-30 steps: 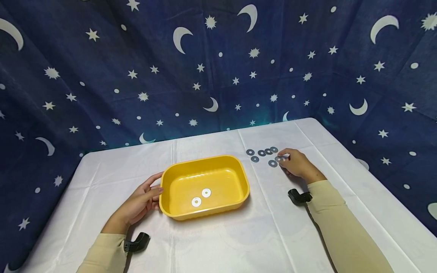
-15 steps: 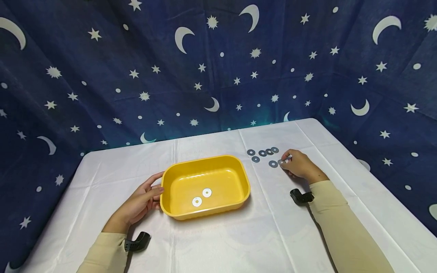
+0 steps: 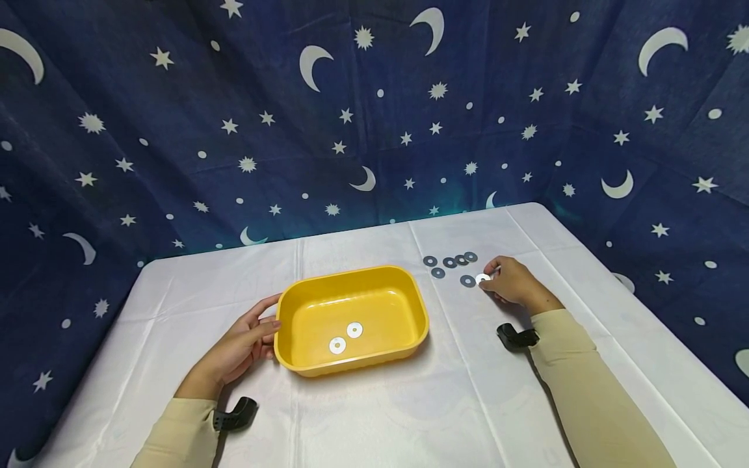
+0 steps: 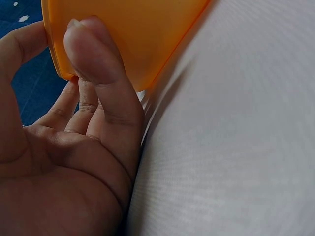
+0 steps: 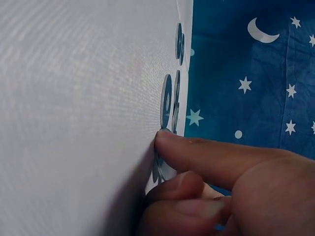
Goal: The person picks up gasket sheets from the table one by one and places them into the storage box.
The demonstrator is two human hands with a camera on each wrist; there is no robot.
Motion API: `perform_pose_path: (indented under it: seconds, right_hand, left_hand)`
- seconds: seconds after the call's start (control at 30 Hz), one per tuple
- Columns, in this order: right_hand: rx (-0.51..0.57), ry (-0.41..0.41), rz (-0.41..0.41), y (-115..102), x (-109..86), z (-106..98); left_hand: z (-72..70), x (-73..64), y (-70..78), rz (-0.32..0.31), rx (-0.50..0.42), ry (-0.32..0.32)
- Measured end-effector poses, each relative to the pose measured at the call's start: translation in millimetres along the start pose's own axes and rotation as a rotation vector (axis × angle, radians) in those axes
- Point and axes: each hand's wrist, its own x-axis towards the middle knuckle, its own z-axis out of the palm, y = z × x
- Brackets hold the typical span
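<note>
A yellow plastic tray stands on the white-covered table, two bright metal washers lying on its floor. My left hand grips the tray's left end, the thumb over the rim and the other fingers along the outside wall. To the right, my right hand pinches one washer between thumb and fingertips, close over the cloth. In the right wrist view that washer is tilted and partly hidden by the fingers. A grey washer lies flat just left of it.
Several more grey washers lie scattered behind and left of the right hand, some overlapping. A dark blue curtain with moons and stars hangs behind the table. Black wrist cameras are worn on both wrists.
The right hand has drawn its washer slightly toward the person, and the washer has tipped, now looking bright instead of grey. The left hand and tray hold still.
</note>
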Motion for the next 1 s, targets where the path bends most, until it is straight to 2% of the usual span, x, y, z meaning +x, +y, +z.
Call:
perform_pose_path:
  seconds: [0.37,0.6,1.0]
  right_hand:
    - [-0.024,0.009,-0.084,-3.8,2.2,4.7]
    - [-0.031,0.033,-0.166,-11.5,-1.1,5.9]
    - [0.045,0.047,-0.175,-32.4,-10.2,5.1]
  left_hand:
    - [-0.6,0.5,-0.6,0.005,-0.005,-0.007]
    - [-1.0,0.4,-1.0,-0.002,-0.004,0.007]
    - [-0.7,-0.3,0.5,-0.01,0.003,0.015]
